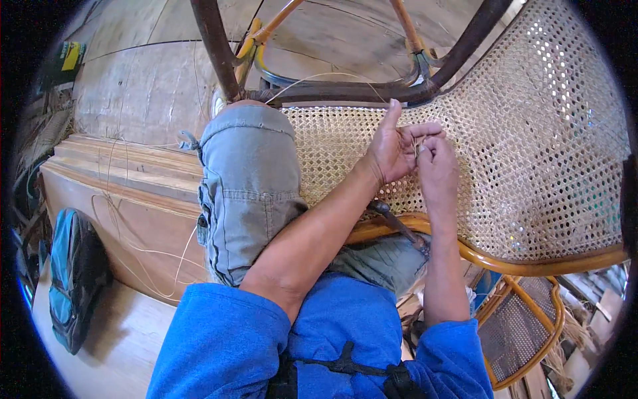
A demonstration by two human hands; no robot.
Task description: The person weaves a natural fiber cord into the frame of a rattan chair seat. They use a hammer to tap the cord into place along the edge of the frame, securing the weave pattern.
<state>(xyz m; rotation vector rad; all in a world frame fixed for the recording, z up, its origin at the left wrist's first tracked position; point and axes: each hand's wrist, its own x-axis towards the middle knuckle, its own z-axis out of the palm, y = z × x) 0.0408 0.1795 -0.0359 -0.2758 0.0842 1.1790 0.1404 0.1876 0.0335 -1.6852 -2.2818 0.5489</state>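
Over the woven cane seat (372, 143) of a rattan chair, my two hands meet. My left hand (395, 149) is turned palm up, its thumb raised and index finger stretched to the right. A thin cane strand (417, 145) lies across its fingers. Beside it, my right hand (437, 163) is closed, knuckles up, pinching that strand near the left fingertips. The exact fingertip contact is partly hidden. Another pale strand (319, 75) arcs above the seat's far edge toward my left thumb. The woven cane back (531, 139) spreads out to the right.
Dark curved frame poles (222, 50) rise ahead. My knee in grey trousers (249, 153) is left of the seat. Stacked plywood boards (126, 173) carry loose cane strands (176, 266) at left, near a blue-black backpack (73, 279). Another rattan piece (522, 326) stands lower right.
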